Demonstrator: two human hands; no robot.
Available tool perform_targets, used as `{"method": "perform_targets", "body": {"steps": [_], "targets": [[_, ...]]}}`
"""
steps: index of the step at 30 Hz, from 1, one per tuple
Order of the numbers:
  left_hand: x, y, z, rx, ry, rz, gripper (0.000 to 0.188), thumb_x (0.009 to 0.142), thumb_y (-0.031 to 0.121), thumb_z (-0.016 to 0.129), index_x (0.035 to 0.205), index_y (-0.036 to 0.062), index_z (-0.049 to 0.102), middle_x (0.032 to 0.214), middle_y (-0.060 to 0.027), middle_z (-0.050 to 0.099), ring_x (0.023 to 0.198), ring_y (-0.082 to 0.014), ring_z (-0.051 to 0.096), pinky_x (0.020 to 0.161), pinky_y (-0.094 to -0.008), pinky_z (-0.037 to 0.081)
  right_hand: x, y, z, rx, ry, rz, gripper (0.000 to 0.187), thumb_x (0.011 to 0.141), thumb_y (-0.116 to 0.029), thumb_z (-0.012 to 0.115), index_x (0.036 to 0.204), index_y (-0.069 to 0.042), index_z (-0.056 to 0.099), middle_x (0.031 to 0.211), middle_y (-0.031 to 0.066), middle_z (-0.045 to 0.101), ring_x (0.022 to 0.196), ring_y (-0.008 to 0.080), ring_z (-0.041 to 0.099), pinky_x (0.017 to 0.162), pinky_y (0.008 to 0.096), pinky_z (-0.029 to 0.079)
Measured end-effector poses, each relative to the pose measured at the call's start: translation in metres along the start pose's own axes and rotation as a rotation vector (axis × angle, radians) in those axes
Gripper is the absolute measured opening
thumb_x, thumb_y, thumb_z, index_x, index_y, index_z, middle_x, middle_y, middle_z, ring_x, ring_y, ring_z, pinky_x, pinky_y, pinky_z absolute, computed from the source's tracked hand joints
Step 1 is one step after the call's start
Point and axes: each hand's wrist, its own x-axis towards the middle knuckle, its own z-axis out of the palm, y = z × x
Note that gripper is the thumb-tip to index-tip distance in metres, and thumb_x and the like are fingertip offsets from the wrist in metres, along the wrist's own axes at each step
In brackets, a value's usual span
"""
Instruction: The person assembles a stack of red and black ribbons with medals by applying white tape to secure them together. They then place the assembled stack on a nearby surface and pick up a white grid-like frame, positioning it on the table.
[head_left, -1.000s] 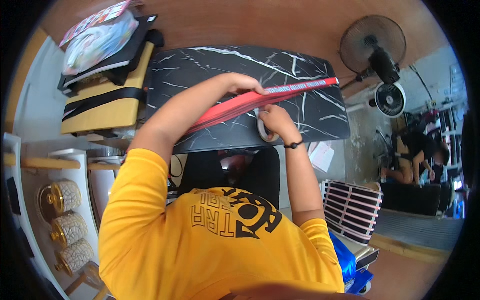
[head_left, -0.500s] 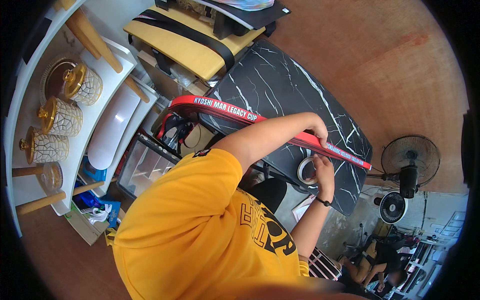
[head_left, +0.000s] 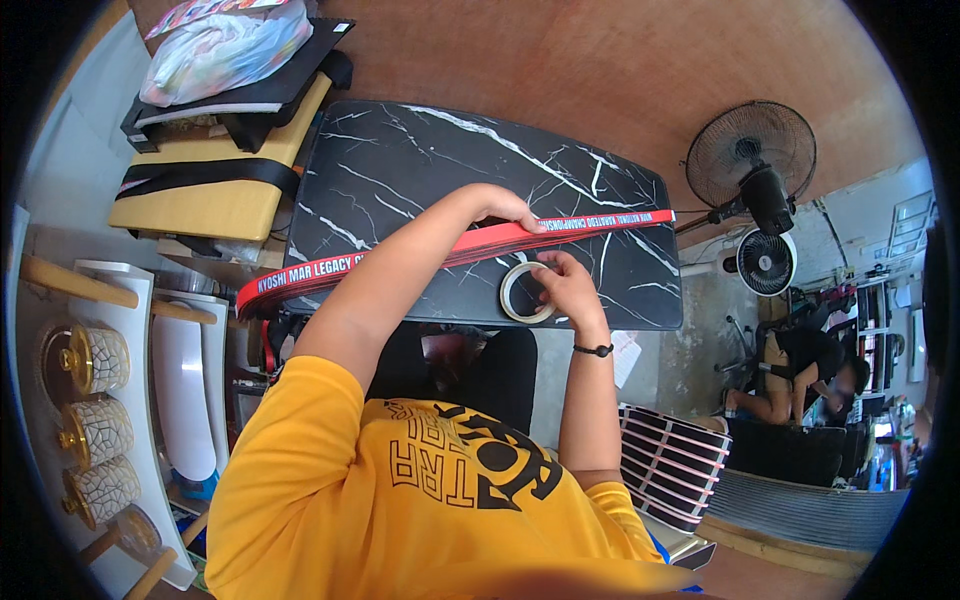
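Note:
A long stack of red printed ribbons lies across a black marble-patterned table, its left end looping down over the near edge. My left hand reaches across from the left and is closed on the ribbons near their middle, fingertips pressed at the top edge. Just below them, my right hand is closed round the side of a roll of pale tape, standing near the table's front edge. Some fingers of that hand sit inside the roll's hole. My left palm is hidden from view.
Two fans, a pedestal fan and a smaller one, stand right of the table. A yellow bench with a black strap is at the left, below a plastic bag. Gold-lidded jars fill a shelf. Another person crouches far right.
The whole view has turned, so the table now lies more level across it. My left hand stays at the ribbons and my right hand at the tape roll.

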Motion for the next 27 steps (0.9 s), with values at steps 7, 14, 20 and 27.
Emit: {"method": "perform_targets", "body": {"steps": [7, 14, 20, 27], "targets": [[0.008, -0.003, -0.006, -0.089, 0.023, -0.018, 0.049, 0.079, 0.046, 0.079, 0.109, 0.008, 0.071, 0.1, -0.0113, 0.069, 0.089, -0.0195, 0.063, 0.08, -0.0376, 0.048, 0.0, 0.001, 0.015, -0.239, 0.08, -0.22, 0.031, 0.089, -0.024, 0.064, 0.114, -0.007, 0.072, 0.098, 0.0221, 0.072, 0.096, 0.0362, 0.069, 0.087, 0.04, 0.052], [0.02, -0.009, -0.008, -0.183, -0.022, 0.0, 0.042, 0.079, 0.044, 0.08, 0.102, 0.0098, 0.073, 0.093, -0.0073, 0.071, 0.079, -0.016, 0.065, 0.071, -0.0325, 0.052, 0.002, -0.011, 0.017, -0.502, 0.069, -0.282, 0.027, 0.091, -0.027, 0.061, 0.105, -0.008, 0.076, 0.089, 0.0203, 0.072, 0.084, 0.0368, 0.071, 0.077, 0.0421, 0.055], [0.019, -0.009, -0.009, -0.188, -0.067, -0.018, 0.039, 0.079, 0.043, 0.08, 0.099, 0.0097, 0.073, 0.088, -0.0054, 0.071, 0.074, -0.0151, 0.065, 0.068, -0.0317, 0.051, 0.008, -0.012, 0.012, -0.145, -0.098, -0.006, 0.023, 0.089, -0.02, 0.063, 0.098, -0.003, 0.076, 0.067, 0.015, 0.067, 0.047, 0.0219, 0.063, 0.047, 0.035, 0.05], [0.018, -0.008, -0.007, -0.092, -0.02, 0.003, 0.041, 0.082, 0.043, 0.077, 0.105, 0.0096, 0.073, 0.094, -0.0063, 0.071, 0.083, -0.0149, 0.064, 0.073, -0.0309, 0.05, 0.03, 0.008, 0.003, 0.342, -0.083, 0.154, 0.043, 0.095, -0.035, 0.063, 0.117, 0.002, 0.059, 0.091, 0.0126, 0.067, 0.057, 0.0219, 0.067, 0.051, 0.0324, 0.059]]}}
